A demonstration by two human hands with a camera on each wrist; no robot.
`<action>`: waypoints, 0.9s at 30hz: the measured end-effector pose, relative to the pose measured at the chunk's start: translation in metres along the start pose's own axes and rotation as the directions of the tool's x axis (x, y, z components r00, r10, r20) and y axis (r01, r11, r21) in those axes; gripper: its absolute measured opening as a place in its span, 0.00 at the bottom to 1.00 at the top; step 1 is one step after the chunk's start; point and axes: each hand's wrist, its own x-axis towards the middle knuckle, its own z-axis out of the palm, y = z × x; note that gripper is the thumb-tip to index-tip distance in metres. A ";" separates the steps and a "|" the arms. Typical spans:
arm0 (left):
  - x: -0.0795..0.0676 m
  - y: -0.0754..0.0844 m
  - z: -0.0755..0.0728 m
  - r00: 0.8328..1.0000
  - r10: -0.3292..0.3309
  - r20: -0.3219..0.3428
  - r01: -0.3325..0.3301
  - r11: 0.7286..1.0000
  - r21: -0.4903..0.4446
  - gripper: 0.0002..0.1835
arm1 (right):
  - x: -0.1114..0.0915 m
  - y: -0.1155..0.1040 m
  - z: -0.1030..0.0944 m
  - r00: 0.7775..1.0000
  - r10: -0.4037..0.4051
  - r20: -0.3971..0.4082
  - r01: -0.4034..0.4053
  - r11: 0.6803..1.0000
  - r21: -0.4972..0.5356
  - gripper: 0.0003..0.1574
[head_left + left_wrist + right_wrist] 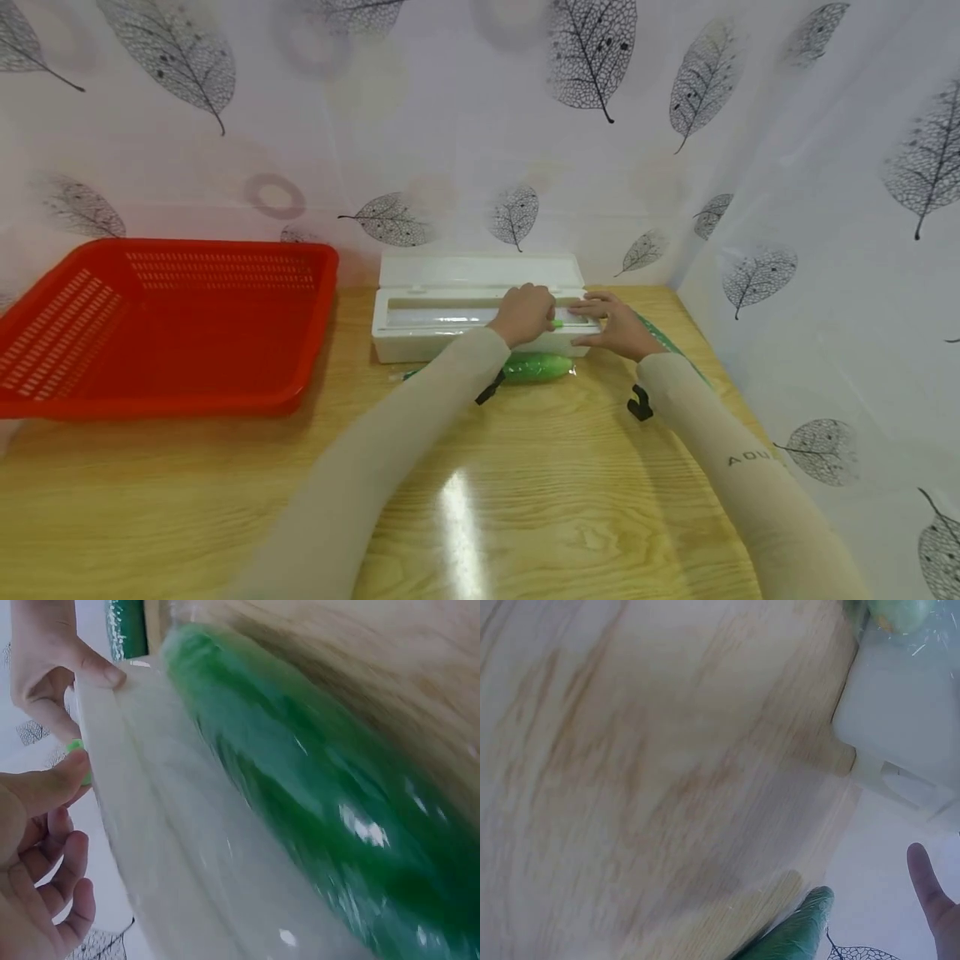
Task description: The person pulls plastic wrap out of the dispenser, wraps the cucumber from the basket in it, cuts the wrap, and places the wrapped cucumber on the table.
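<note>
A long white cling-film dispenser box sits at the back of the table, lid raised, a film roll inside. Between thumb and fingers my left hand pinches a small bright green slide cutter on the box's front edge. At the box's right end, my right hand is spread over the corner; in the left wrist view its thumb lies on the front wall. Directly before the box is a film-wrapped cucumber, partly hidden by the left forearm. Another wrapped cucumber lies right of the box.
A large red plastic basket stands on the left of the wooden table. Leaf-patterned white sheeting hangs behind the table and along its right side. Dark wrist-camera mounts project below both wrists.
</note>
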 end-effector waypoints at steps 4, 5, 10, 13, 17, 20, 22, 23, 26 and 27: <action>-0.013 -0.016 -0.010 1.000 0.003 0.022 -0.003 1.000 0.003 0.11 | -0.002 0.002 -0.002 1.000 0.029 0.012 -0.029 1.000 -0.004 0.39; -0.016 -0.020 -0.012 1.000 0.000 0.025 0.000 1.000 0.001 0.10 | -0.002 0.002 -0.003 0.999 0.034 0.013 -0.034 0.999 -0.008 0.40; -0.030 -0.038 -0.021 0.999 -0.023 0.033 0.022 0.999 0.026 0.08 | -0.006 0.004 -0.006 0.998 0.058 0.014 -0.058 0.998 -0.013 0.40; -0.037 -0.047 -0.022 0.999 -0.027 0.026 0.026 0.999 0.024 0.08 | -0.007 0.003 -0.006 0.997 0.071 0.021 -0.071 0.997 0.011 0.40; -0.045 -0.054 -0.020 1.000 -0.027 -0.003 0.027 1.000 -0.006 0.09 | -0.007 0.000 -0.004 0.997 0.070 0.027 -0.072 0.997 0.043 0.40; -0.049 -0.058 -0.020 0.999 -0.034 -0.021 0.034 0.999 -0.022 0.09 | -0.006 -0.003 -0.002 0.997 0.070 0.028 -0.071 0.996 0.053 0.40; -0.051 -0.060 -0.020 0.999 -0.037 -0.019 0.037 0.999 -0.013 0.09 | -0.006 -0.004 -0.001 0.997 0.070 0.029 -0.071 0.996 0.049 0.40; -0.052 -0.060 -0.021 0.999 -0.041 -0.015 0.041 0.999 -0.008 0.10 | -0.005 -0.003 -0.001 0.997 0.070 0.030 -0.072 0.996 0.046 0.40; -0.054 -0.059 -0.027 0.998 -0.054 0.009 0.054 0.998 0.011 0.08 | -0.004 -0.004 -0.001 0.998 0.063 0.028 -0.064 0.997 0.038 0.40; -0.055 -0.059 -0.029 0.998 -0.061 0.021 0.061 0.998 0.015 0.07 | -0.004 -0.004 -0.001 0.998 0.057 0.024 -0.058 0.998 0.035 0.40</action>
